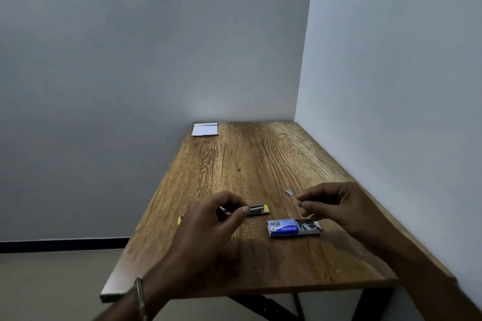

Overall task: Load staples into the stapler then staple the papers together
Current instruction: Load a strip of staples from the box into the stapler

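My left hand (216,219) grips a small stapler (257,209) with a yellow tip, its metal staple channel showing past my fingers. To its right, my right hand (328,203) hovers with thumb and fingers pinched together; something thin seems held there, too small to identify. A blue staple box (289,228) lies slid open below my right hand, staples visible in its tray. A small strip of staples (289,192) lies on the wood just left of my right fingertips. White papers (205,129) sit at the far left corner of the table.
The wooden table (250,164) stands in a room corner, with walls behind it and along its right side. A small yellow piece (179,220) shows at the table's left edge behind my left hand. The floor lies to the left.
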